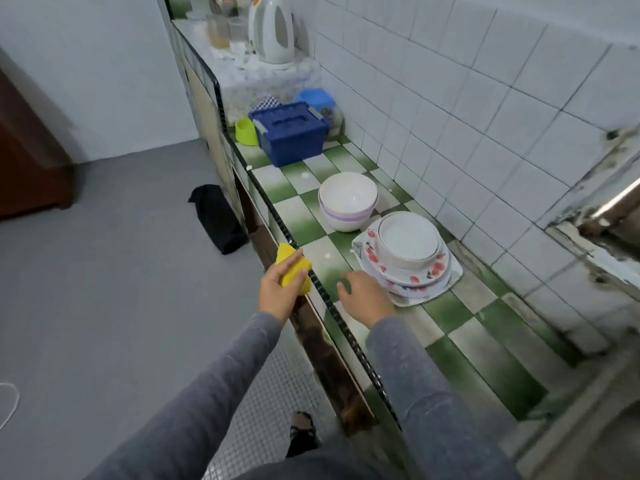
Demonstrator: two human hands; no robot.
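Note:
My left hand grips a yellow sponge at the black front edge of the green-and-white checkered counter. My right hand hovers over the counter with relaxed fingers, holding nothing, just left of a stack of plates. The stack has a white bowl on flowered plates on a square plate. Behind it stand two nested white bowls with a purple band.
Farther back stand a blue lidded box, a green cup, a blue-lidded jar and a white kettle. White wall tiles run along the right. A black cloth lies on the grey floor at the left.

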